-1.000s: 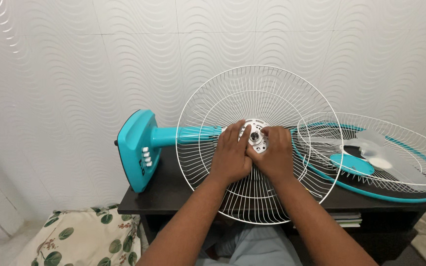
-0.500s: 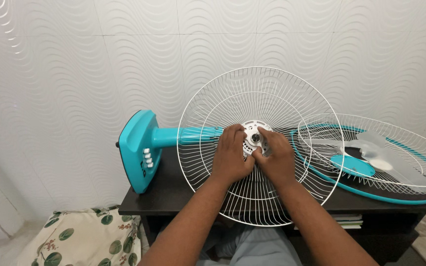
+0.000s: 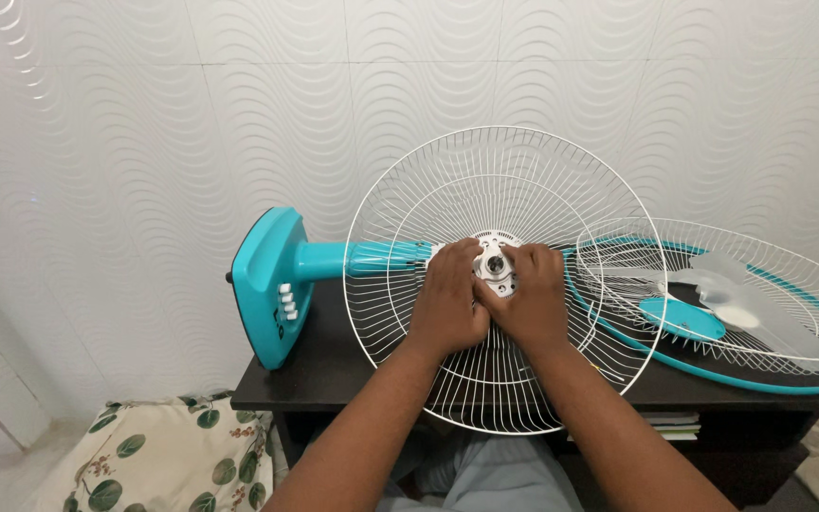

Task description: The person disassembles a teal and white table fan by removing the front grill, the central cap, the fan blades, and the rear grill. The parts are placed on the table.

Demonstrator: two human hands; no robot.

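Rear fan guard point(image 3: 495, 190), white wire, stands upright on the dark worktop point(image 3: 334, 374), mounted on the fan lying on its side. Both hands at the white hub point(image 3: 495, 265) in the guard's centre. Left hand point(image 3: 449, 299) curled, fingers pressing the hub's left edge. Right hand point(image 3: 531, 301) curled, fingertips on the hub's right edge; grip on any part unclear. Teal fan base point(image 3: 272, 284) left of the guard. Front guard point(image 3: 732, 303) with clear blade point(image 3: 741, 303) lies flat to the guard's right. Leaf-print cushion point(image 3: 163, 455) below the base.
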